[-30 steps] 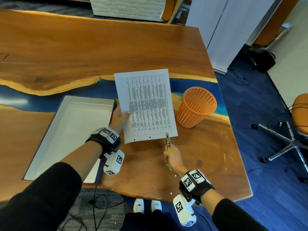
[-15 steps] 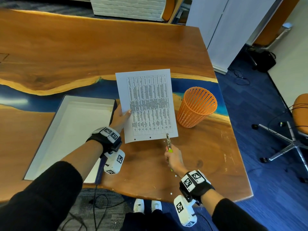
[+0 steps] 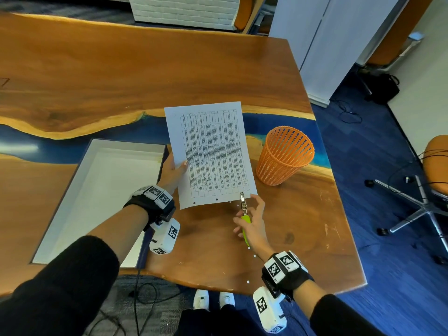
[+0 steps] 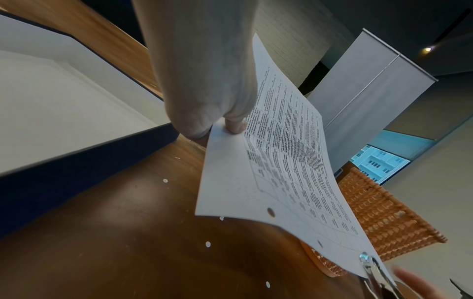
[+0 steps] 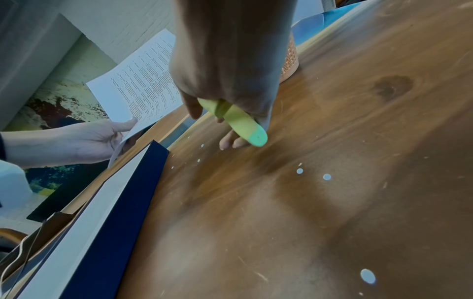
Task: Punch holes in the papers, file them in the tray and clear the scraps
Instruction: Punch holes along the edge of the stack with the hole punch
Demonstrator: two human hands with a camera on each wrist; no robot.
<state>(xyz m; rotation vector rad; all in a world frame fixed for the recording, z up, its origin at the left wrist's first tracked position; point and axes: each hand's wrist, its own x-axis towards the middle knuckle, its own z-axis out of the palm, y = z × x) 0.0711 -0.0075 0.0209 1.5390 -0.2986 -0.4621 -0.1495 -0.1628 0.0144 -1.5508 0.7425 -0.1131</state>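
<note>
The left hand [image 3: 172, 171] pinches the printed paper [image 3: 210, 154] at its left edge, thumb on the printed face and the other fingers behind it, holding the sheet tilted above the wooden table [image 3: 121, 76]. Two punched holes show along the sheet's near edge, to the right of and nearer than the left thumb.

The right hand [image 3: 253, 223] holds the hole punch [image 3: 244, 214] by its green handles, which lie in the palm. In the head view the fingers [image 3: 257, 201] are loosened and partly spread rather than squeezed; the thumb rests beside the handle. The punch's metal head reaches out past the fingertips and sits at the paper's near right corner; in the left wrist view it straddles the sheet's edge.

The white tray [image 3: 101, 190] with dark outer walls lies on the table just left of the left hand. The orange mesh basket [image 3: 284, 155] stands upright on the table, beyond and to the right of the right fingertips, apart from the paper. Small white paper dots [image 5: 327, 177] lie scattered on the wood below and nearer than the right hand, and more lie under the sheet.
</note>
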